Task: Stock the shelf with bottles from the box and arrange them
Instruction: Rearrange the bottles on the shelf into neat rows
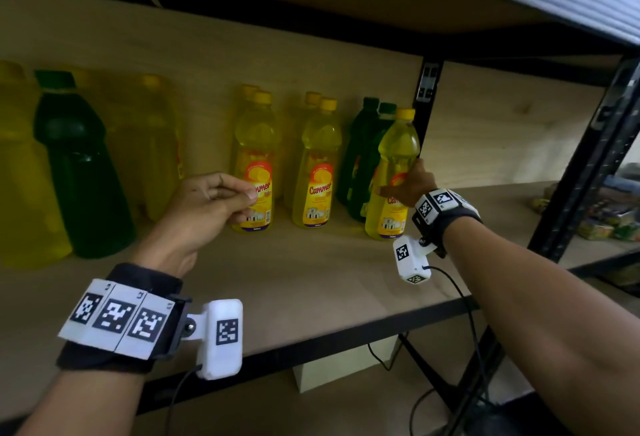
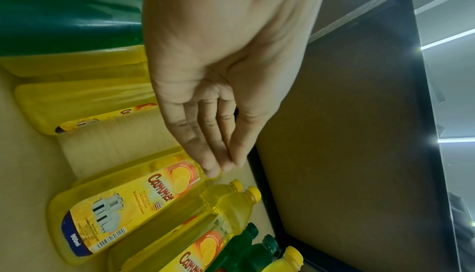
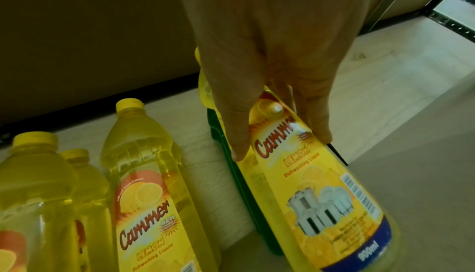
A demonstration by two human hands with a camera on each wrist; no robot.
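My right hand [image 1: 408,183] grasps the yellow bottle [image 1: 393,179], upright on the shelf [image 1: 311,280] in front of 2 green bottles [image 1: 363,155], beside the black post [image 1: 424,106]. My left hand [image 1: 204,207] hangs loosely curled, holding nothing, before another yellow pair [image 1: 254,165].

Head view: soft, even light is falling on the shelf [image 1: 311,273] from the front; the board above is sitting in shadow. The big bottles [image 1: 79,165] at the left edge are blurring and stretching with wide-angle distortion, while the centre labels are reading sharply.

Left wrist view: bright strip lights [image 2: 447,38] at the right are glaring white. The left hand [image 2: 218,73] is filling the frame, slightly soft.

Right wrist view: the picture is running dim and murky. The right hand [image 3: 270,63] is showing dark against the paler shelf, with edges bending.
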